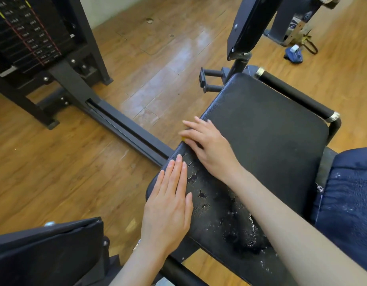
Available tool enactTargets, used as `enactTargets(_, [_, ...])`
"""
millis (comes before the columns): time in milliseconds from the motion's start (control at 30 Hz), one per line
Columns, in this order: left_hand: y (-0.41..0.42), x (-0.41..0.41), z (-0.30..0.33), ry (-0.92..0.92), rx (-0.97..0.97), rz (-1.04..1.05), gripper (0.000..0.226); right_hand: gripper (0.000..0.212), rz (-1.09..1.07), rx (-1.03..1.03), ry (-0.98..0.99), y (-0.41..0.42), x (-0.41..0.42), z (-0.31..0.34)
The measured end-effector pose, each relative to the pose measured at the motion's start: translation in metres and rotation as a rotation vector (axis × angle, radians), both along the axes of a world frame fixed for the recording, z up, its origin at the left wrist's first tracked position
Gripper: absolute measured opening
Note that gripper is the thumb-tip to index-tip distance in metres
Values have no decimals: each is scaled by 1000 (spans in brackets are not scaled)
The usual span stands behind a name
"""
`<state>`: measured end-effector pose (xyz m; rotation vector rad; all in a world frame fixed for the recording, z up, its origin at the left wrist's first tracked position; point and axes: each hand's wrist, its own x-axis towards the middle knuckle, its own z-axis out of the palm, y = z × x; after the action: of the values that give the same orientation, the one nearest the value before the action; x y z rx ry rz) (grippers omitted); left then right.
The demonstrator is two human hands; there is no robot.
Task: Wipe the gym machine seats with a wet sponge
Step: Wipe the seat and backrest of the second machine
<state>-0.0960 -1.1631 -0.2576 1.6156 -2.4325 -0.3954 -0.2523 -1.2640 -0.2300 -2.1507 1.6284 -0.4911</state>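
A black padded gym seat (267, 129) fills the middle right, its near part cracked and wet with droplets. My right hand (207, 145) lies flat near the seat's left edge, fingers straight, pressing on a yellow sponge (184, 138) of which only a small corner shows under the fingers. My left hand (170, 199) rests flat on the seat's left edge, fingers straight and together, holding nothing.
A weight stack frame (34, 44) stands at far left, its base rail (125, 129) running to the seat. A black pad (248, 23) rises behind the seat, another pad (48, 250) at lower left. A dark blue cushion (351, 186) lies right. Wooden floor, blue cloth (293, 54) far right.
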Motion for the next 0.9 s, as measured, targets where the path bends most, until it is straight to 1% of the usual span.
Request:
enactTargets(100, [0, 1, -1, -8, -17, -11, 60, 21, 156, 14, 79, -16, 11, -1])
enactTargets(167, [0, 2, -2, 6, -17, -21, 60, 25, 159, 18, 44, 5, -10, 1])
enactTargets(233, [1, 3, -3, 13, -5, -26, 60, 27, 115, 4, -9, 28, -26, 6])
enactTargets(300, [0, 2, -2, 13, 0, -17, 60, 25, 107, 21, -11, 20, -17, 6])
enactTargets(400, [-1, 0, -2, 9, -20, -12, 60, 23, 195, 50, 57, -14, 13, 2])
enactTargets(467, [0, 2, -3, 15, -25, -14, 60, 26, 203, 50, 50, -7, 12, 2])
enactTargets(533, [0, 3, -2, 30, -22, -28, 61, 33, 122, 14, 23, 24, -7, 4])
enactTargets(600, [-1, 3, -1, 32, -15, -27, 61, 38, 32, -15, 53, 44, -21, 6])
enactTargets(667, [-2, 3, -1, 24, -17, -20, 61, 36, -99, -38, 54, 30, -18, 2])
enactTargets(767, [-2, 3, -1, 25, -34, -31, 60, 31, -342, -37, -37, 25, 4, -2])
enactTargets(833, [-2, 3, -1, 38, -42, -34, 59, 33, -347, -65, -13, 62, 13, -3])
enactTargets(900, [-2, 4, -1, 52, -46, -33, 59, 35, -286, -60, 49, 97, 11, 1])
